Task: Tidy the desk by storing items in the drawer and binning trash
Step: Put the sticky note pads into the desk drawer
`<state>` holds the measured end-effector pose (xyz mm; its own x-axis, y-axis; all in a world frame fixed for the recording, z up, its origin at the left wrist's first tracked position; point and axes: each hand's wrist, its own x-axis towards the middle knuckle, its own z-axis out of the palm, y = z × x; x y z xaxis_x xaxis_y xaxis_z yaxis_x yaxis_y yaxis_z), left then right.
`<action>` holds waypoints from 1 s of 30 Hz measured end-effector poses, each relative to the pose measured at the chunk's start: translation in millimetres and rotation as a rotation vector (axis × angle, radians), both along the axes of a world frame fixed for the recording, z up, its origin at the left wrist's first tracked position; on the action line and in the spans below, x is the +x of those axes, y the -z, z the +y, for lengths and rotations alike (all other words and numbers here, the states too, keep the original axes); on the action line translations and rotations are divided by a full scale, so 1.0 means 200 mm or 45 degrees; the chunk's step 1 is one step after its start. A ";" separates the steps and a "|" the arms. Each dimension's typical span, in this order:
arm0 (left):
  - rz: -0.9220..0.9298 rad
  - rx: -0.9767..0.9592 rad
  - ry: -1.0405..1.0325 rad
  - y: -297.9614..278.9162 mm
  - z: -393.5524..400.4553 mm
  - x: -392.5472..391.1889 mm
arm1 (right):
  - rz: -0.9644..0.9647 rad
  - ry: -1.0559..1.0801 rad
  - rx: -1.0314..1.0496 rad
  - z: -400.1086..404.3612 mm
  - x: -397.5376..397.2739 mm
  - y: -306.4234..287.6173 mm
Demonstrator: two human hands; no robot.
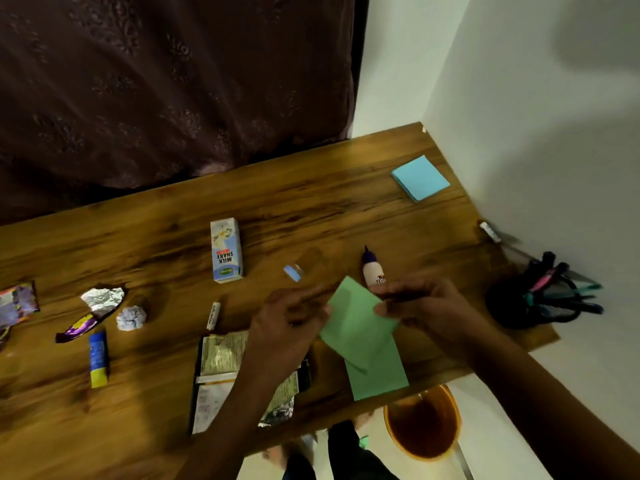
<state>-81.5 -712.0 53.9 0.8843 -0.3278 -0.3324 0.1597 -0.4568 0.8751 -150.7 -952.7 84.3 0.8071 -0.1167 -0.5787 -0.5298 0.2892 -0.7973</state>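
- Two hands meet over the near part of a wooden desk (311, 209), both holding green paper (356, 320) lifted just above the desktop.
- The left hand (291, 323) pinches the paper's left edge with curled fingers; the right hand (426, 306) pinches its right edge. The hands are close together but not touching, with the sheet spanning the gap.
- A second green sheet (379, 379) lies flat on the desk just below the held paper, reaching the desk's near edge. Whether the held paper is one sheet or several cannot be told.
- An orange bin (424, 424) stands on the floor just beyond the desk's near edge, almost directly under the green sheets.
- Judged from this, the step in hand is gathering the green paper. To do it well, square the held paper on the lying sheet, then carry both as one stack, keeping a firm pinch so nothing slides into the bin.
- No drawer is in view, so where the stack should go cannot be told.
- A glue bottle (373, 270) stands on the desk just behind the held paper, close to the right hand's knuckles; a careless lift could tip it.
- Towards the desk's far right corner lies a blue note pad (420, 178); at its right edge sits a black pen holder (540, 299).
- Left of the hands on the desk are a milkshake carton (226, 251), a foil packet (221, 375), a crumpled paper ball (131, 317) and a glue stick (98, 358).
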 end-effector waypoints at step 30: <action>0.233 0.252 -0.134 0.28 -0.08 -0.44 | 0.171 0.306 -0.966 0.22 -0.49 0.43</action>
<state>-170.4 -727.5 -1.3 0.8294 -0.1501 -0.5382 0.3625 -0.5884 0.7228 -248.3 -908.4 -2.7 0.6392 -0.6783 -0.3625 -0.6273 -0.1871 -0.7560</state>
